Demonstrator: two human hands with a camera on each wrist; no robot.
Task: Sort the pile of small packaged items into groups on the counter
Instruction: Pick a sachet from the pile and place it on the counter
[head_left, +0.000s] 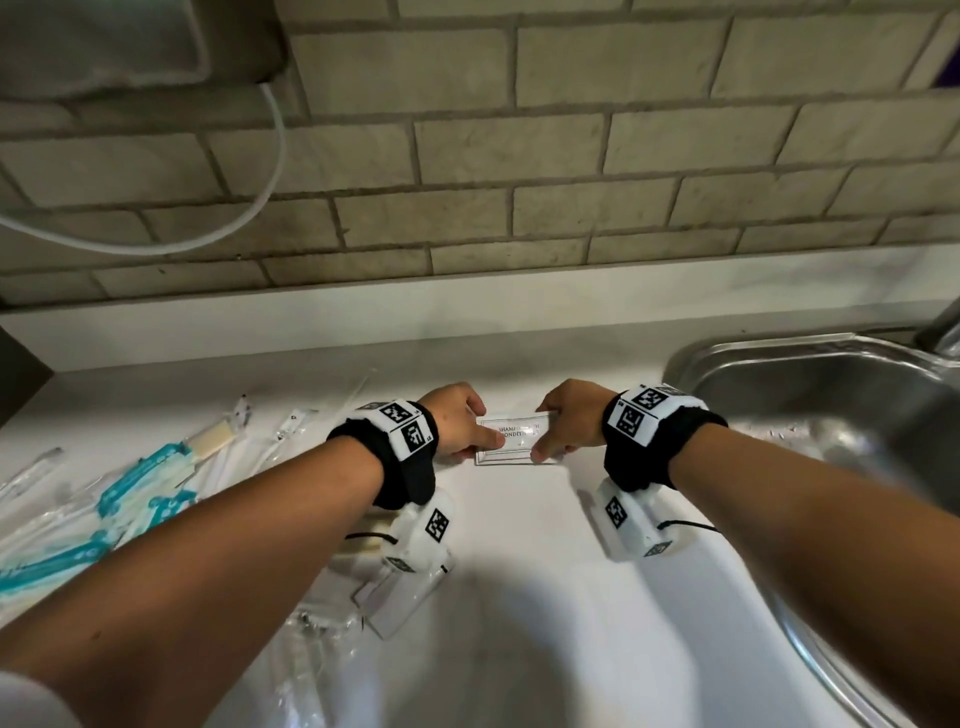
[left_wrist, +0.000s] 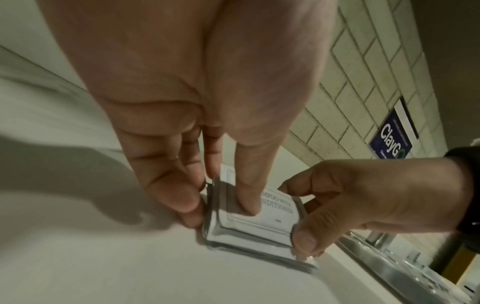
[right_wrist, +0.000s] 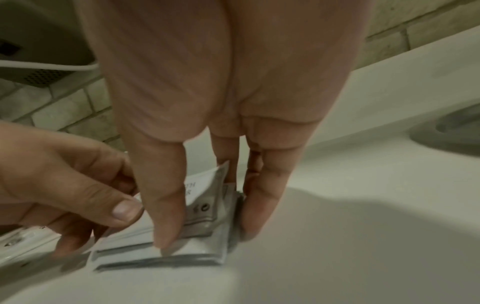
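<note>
A small stack of white shampoo sachets (head_left: 517, 441) lies flat on the white counter (head_left: 545, 597), just left of the sink. My left hand (head_left: 470, 434) pinches its left end, thumb on the top sachet and fingers against the edge. My right hand (head_left: 558, 431) pinches the right end the same way. The left wrist view shows the stack (left_wrist: 254, 228) squeezed between both hands, its edges roughly lined up. In the right wrist view the top sachet (right_wrist: 205, 205) curls up a little. A loose pile of teal-and-clear packets (head_left: 130, 493) lies at the left.
A steel sink (head_left: 831, 405) with a tap (head_left: 940, 327) takes up the right side. More white and clear packets (head_left: 395, 587) lie under my left forearm. A tiled wall (head_left: 519, 182) with a white cable (head_left: 260, 197) backs the counter.
</note>
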